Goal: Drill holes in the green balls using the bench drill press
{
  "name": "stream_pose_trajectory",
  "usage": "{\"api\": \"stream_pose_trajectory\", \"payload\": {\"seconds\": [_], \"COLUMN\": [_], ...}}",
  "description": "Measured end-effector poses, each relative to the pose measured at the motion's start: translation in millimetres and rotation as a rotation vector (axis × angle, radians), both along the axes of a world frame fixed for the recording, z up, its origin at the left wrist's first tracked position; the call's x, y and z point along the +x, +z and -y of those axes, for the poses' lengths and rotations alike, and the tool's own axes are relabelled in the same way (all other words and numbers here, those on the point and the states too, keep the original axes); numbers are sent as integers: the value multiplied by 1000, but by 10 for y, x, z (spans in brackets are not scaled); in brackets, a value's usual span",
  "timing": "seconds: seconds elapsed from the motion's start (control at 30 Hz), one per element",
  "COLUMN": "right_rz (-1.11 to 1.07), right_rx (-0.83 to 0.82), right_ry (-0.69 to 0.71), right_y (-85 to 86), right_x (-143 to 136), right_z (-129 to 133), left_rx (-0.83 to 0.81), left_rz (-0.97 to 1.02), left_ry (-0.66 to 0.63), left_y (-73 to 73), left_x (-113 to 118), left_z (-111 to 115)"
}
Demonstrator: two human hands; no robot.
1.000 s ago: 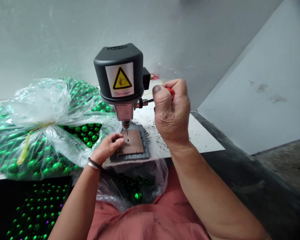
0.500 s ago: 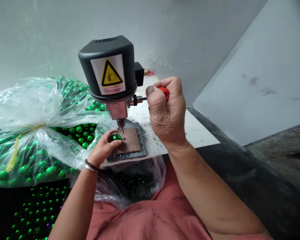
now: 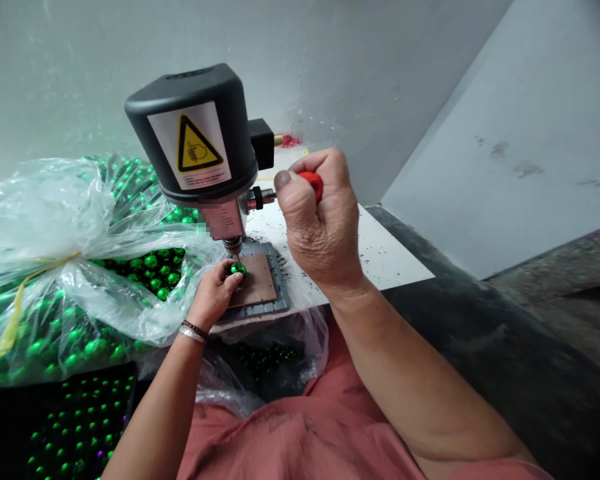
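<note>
Between the thumb and fingers of my left hand (image 3: 217, 288) is a shiny green ball (image 3: 239, 269). It sits on the brown plate (image 3: 260, 275) of a small drill press (image 3: 195, 133), directly below the thin drill bit (image 3: 239, 256). Whether the bit touches the ball I cannot tell. My right hand (image 3: 323, 223) is wrapped around the red knob (image 3: 313, 185) of the press lever, to the right of the machine's dark head. A yellow hand-hazard sticker (image 3: 195, 150) is on that head.
A large clear plastic bag (image 3: 45, 207) of green balls, tied with yellow string, lies on the left. Below it is a dark tray (image 3: 80, 420) with rows of green balls. Another open bag (image 3: 315, 340) hangs at the white table's (image 3: 395, 260) front edge. Dark shavings litter the tabletop.
My left hand has brought the ball rightward across the plate to beneath the bit. My right hand keeps its grip on the knob. The view has shifted slightly.
</note>
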State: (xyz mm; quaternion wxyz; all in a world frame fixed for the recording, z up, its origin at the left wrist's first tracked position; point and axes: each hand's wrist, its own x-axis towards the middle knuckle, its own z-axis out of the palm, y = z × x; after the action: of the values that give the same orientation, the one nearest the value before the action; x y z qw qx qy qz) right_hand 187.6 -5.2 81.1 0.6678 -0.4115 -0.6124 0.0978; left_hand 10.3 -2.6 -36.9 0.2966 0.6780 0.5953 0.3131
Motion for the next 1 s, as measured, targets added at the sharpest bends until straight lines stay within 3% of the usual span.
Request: {"api": "stream_pose_trajectory", "payload": {"seconds": [0.33, 0.5, 0.7, 1.0], "right_rz": [2, -38, 24, 24], "right_rx": [2, -10, -82, -206], "right_ry": [12, 4, -47, -69], "right_y": [-7, 142, 362, 459], "right_x": [-10, -36, -11, -27], "right_z": [12, -63, -228, -248], "left_rx": [7, -25, 8, 13], "left_rz": [58, 111, -19, -134], "left_ry": [87, 80, 71, 73], "left_y": [-66, -130, -123, -35], "left_x": [-46, -106, -95, -9], "left_z": [70, 75, 40, 25]}}
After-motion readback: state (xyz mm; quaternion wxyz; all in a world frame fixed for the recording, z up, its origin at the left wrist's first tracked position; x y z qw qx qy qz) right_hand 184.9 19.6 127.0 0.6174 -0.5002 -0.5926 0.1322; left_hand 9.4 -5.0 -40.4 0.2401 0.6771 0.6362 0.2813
